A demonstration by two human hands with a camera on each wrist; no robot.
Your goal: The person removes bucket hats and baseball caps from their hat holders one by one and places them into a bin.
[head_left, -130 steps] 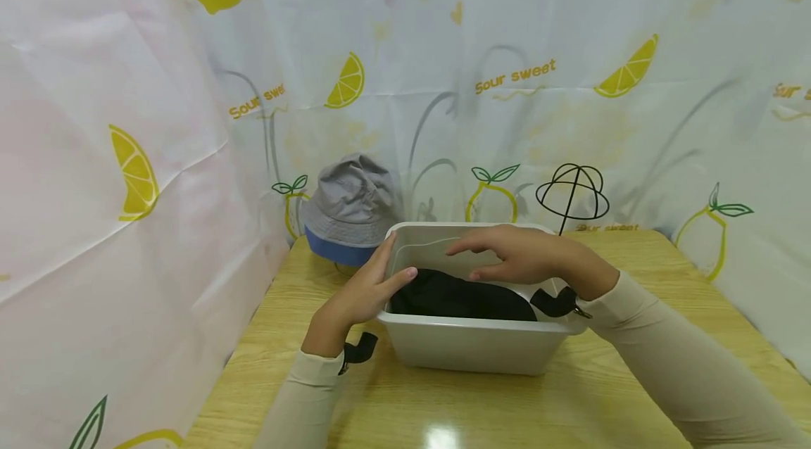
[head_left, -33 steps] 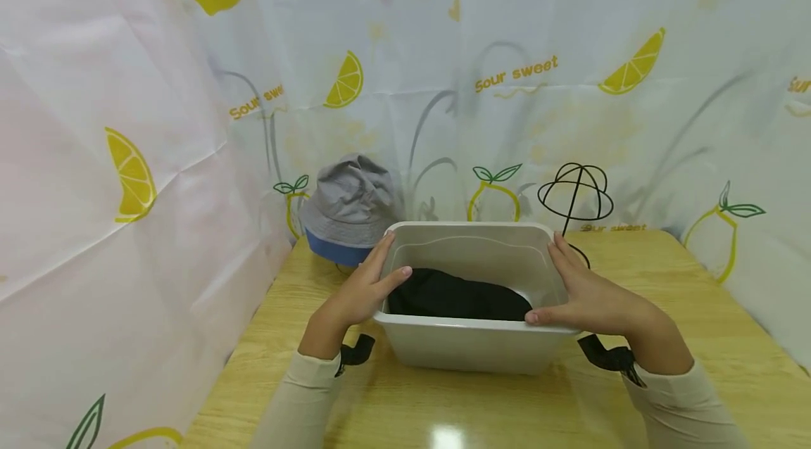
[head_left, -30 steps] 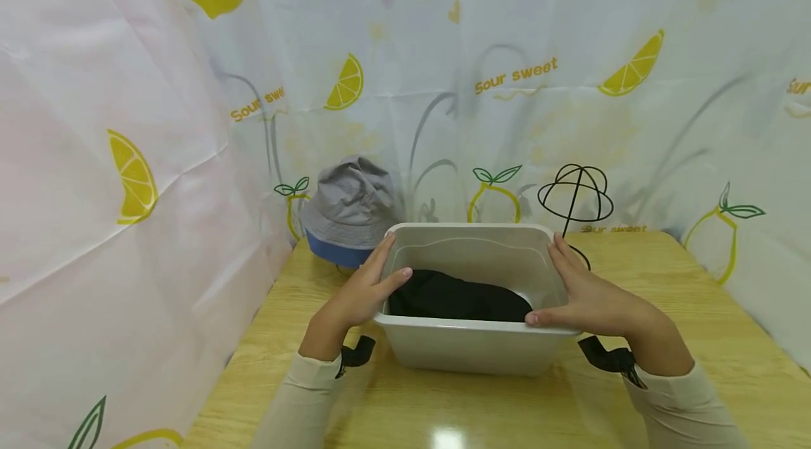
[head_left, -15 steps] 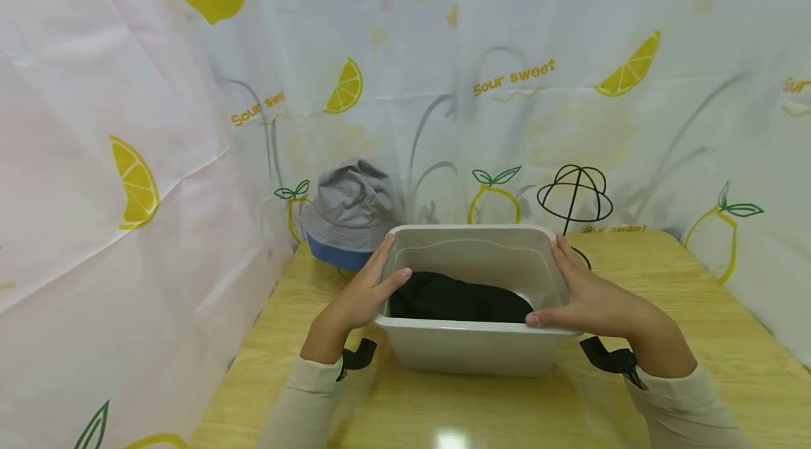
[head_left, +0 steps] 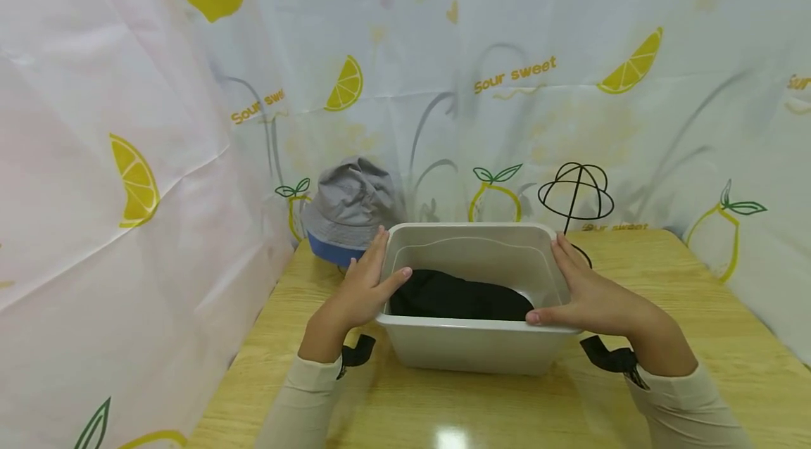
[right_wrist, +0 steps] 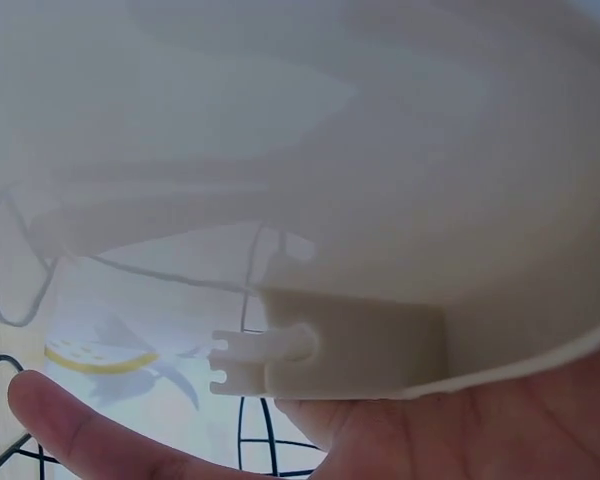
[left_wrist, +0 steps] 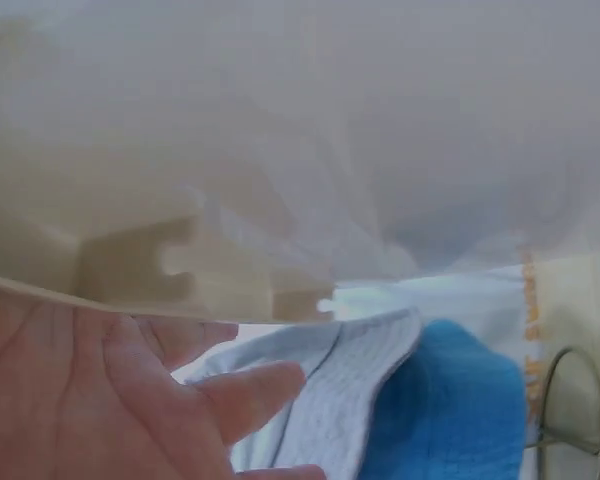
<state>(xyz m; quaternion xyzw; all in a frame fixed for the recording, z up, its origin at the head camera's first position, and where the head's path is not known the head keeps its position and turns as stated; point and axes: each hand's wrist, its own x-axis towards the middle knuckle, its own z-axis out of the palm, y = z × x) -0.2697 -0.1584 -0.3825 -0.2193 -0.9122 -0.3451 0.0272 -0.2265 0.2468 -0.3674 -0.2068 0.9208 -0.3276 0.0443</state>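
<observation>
A light grey plastic storage bin (head_left: 469, 347) stands on the table, with a folded black cloth item (head_left: 459, 298) lying in it. My left hand (head_left: 357, 294) is at the bin's left side, thumb over the rim and fingers spread along the outside. In the left wrist view its fingers (left_wrist: 255, 395) stretch out below the rim, apart from the wall. My right hand (head_left: 598, 298) rests against the right side, palm under the rim, thumb at the front corner. One straight finger (right_wrist: 90, 430) of it points away from the wall in the right wrist view.
Behind the bin on the left, a grey bucket hat (head_left: 355, 199) with a blue underside sits on a stand. A black wire hat stand (head_left: 575, 195) rises at the back right. Lemon-print curtains (head_left: 405, 34) enclose the wooden table (head_left: 684, 336).
My right hand has come from above the bin's inside to its right side. Most recently the left fingers have spread and lifted a little off the left rim. The bin stays in place.
</observation>
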